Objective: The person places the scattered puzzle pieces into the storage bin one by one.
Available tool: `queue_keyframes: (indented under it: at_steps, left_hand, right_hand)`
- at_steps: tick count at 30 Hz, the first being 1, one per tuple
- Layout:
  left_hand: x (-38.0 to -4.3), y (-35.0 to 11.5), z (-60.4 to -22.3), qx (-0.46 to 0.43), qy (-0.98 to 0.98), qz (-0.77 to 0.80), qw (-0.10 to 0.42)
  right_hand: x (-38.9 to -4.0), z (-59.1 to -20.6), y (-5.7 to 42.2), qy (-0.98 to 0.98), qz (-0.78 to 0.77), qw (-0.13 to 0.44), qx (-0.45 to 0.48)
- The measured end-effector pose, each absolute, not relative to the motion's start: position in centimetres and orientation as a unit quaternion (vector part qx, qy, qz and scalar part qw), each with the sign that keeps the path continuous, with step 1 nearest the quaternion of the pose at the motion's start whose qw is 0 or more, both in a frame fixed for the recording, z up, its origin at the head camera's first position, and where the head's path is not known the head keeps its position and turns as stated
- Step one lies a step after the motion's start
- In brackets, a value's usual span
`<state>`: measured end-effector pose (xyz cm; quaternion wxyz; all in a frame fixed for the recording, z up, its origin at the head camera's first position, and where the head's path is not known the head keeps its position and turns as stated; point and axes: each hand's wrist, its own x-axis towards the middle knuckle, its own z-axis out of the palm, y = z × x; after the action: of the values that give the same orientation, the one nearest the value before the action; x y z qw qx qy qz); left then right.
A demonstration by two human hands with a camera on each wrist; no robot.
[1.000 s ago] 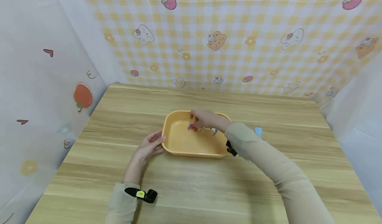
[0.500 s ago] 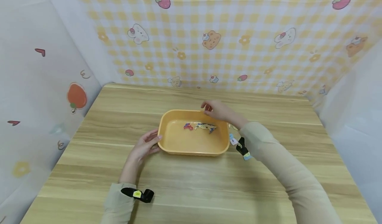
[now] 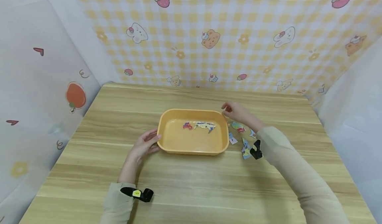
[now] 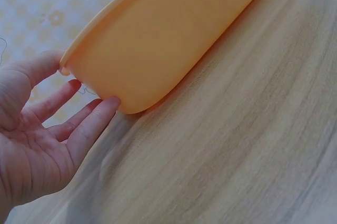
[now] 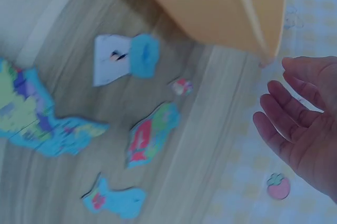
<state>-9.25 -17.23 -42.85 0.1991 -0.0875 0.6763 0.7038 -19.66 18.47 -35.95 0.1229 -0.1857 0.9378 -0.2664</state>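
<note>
A yellow plastic basin (image 3: 191, 142) stands on the wooden table. On its floor lie a small red-and-purple puzzle piece (image 3: 187, 126) and a longer cream-and-blue puzzle piece (image 3: 205, 127). My left hand (image 3: 145, 146) holds the basin's left end, thumb over the rim and fingertips against the outer wall. Beyond the far right corner hovers my right hand (image 3: 237, 113), its fingers loosely bent and nothing between them, as the right wrist view shows. Under that forearm are a red-and-green puzzle piece (image 5: 152, 134), a white-and-blue one (image 5: 126, 58) and a blue one with a red patch (image 5: 116, 197).
A larger multicoloured piece (image 5: 37, 113) and a tiny red-and-white piece (image 5: 181, 86) also lie right of the basin. The wooden tabletop (image 3: 179, 184) extends toward the front. Behind it hangs a yellow checked cloth (image 3: 179, 35) with cartoon prints.
My right hand has lifted out of the basin and moved right past its far corner, uncovering the two pieces inside and several beside it. My left hand keeps its hold.
</note>
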Motion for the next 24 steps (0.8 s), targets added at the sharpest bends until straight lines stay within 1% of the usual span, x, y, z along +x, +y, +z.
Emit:
queue_keyframes:
  at_steps: [12,24]
  left_hand:
    - [-9.3,-17.3,-42.7,-0.086,0.68,0.7,0.199]
    - [-9.3,-17.3,-42.8,-0.09,0.68,0.7,0.198]
  right_hand:
    - [-19.2,-37.8,22.1,0.94,-0.255,0.14,-0.178]
    - [-18.5,-38.5,23.3,0.948,-0.203,0.21,-0.126]
